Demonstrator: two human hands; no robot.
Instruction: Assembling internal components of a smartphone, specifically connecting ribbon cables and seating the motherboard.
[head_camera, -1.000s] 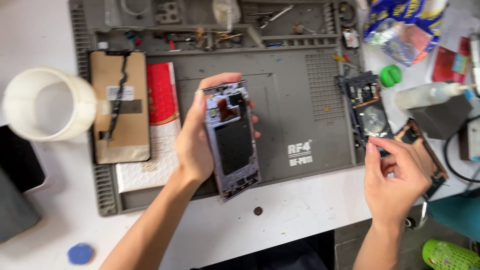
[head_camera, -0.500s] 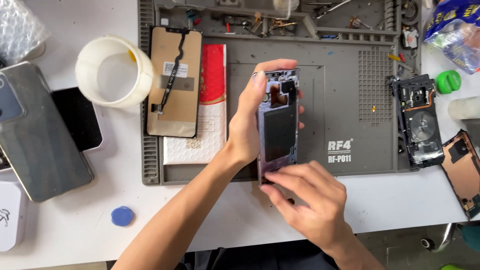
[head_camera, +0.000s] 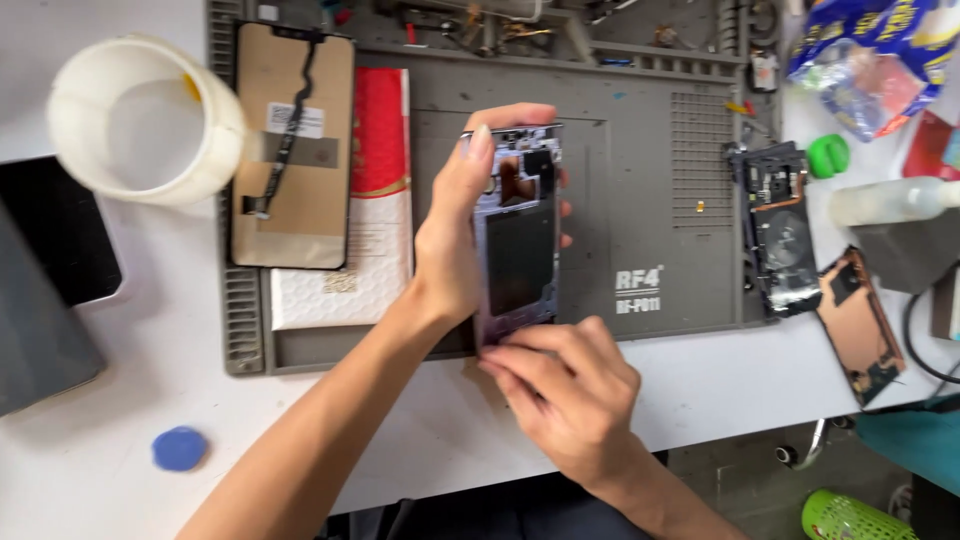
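The left hand (head_camera: 452, 250) clasps the gutted purple-grey phone frame (head_camera: 515, 235) upright above the grey silicone repair mat (head_camera: 640, 180), baring its lower edge to the pinching right hand (head_camera: 570, 400).

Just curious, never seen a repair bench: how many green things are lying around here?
2. A small green cap sits at the right edge of the grey mat, beside a black phone part. A green mesh basket is at the bottom right, below the table; more may be out of frame.

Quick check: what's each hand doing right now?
Left hand: closed around the phone frame, holding it above the grey repair mat.
Right hand: fingertips pinching the frame's bottom edge.
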